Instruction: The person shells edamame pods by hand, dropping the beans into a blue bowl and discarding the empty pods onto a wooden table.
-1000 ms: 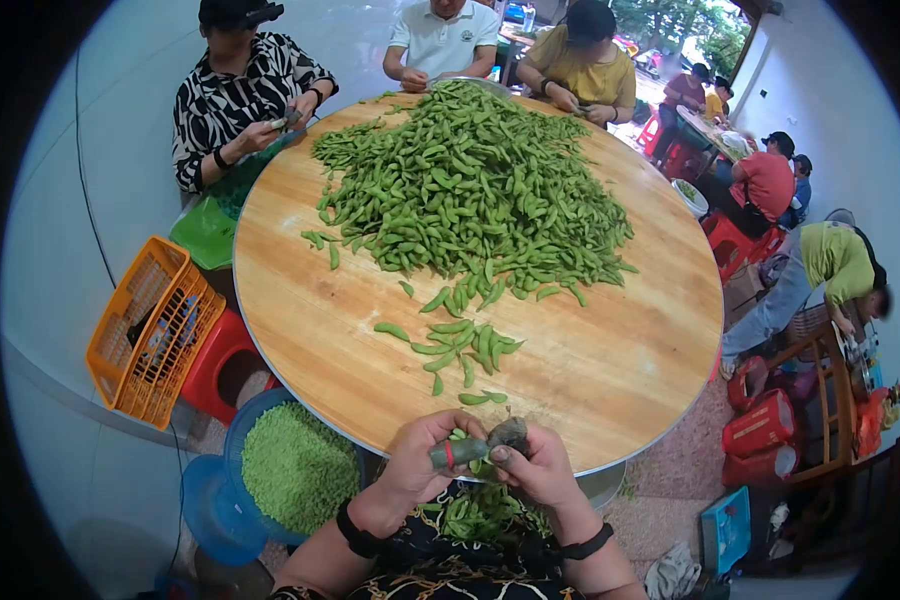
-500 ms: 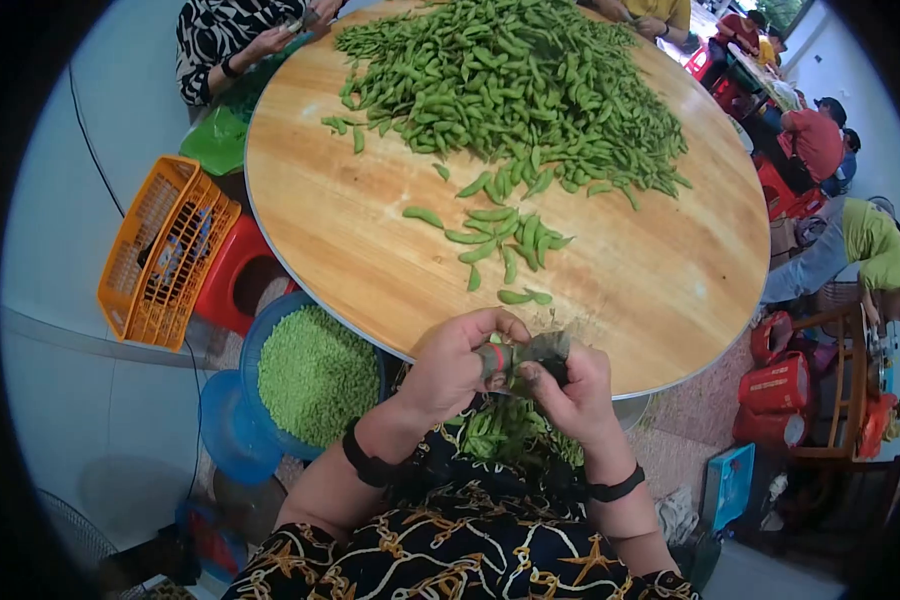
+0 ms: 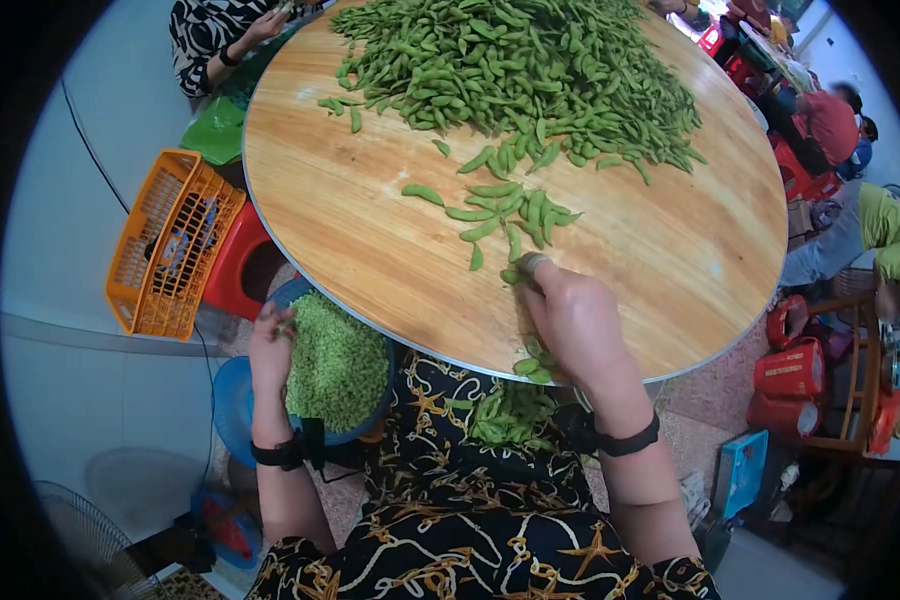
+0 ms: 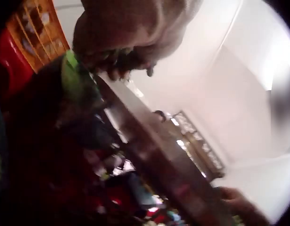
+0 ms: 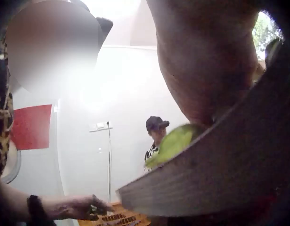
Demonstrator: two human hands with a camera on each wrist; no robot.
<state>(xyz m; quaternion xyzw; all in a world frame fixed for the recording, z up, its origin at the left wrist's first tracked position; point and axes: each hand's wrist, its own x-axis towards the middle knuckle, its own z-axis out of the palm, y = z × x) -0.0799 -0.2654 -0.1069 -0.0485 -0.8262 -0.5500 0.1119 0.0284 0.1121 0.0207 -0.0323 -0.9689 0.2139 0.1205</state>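
Observation:
My right hand (image 3: 575,315) reaches over the round wooden table (image 3: 390,290). Its curled fingers, one with a dark covering on the tip, close down at a small edamame pod (image 3: 511,276); the grip is partly hidden. A few green pods (image 3: 536,364) lie below this hand at the near table edge. Loosely bent above a blue basin of shelled green beans (image 3: 335,360), my left hand (image 3: 270,352) shows green bits at the fingers in the left wrist view, which is blurred. Loose pods (image 3: 510,210) lie beyond, before a big edamame heap (image 3: 530,90).
Green husks (image 3: 505,412) lie on the lap under the table edge. An orange crate (image 3: 165,245) and a red stool (image 3: 240,265) stand left, with another blue basin (image 3: 232,410) beside the bean basin. A person in patterned clothes (image 3: 198,50) sits at the far left.
The two hands were together over the near table edge, working a pod. Now the left has swung left over the bean basin and the right has moved forward to the loose pods. The view tilted down.

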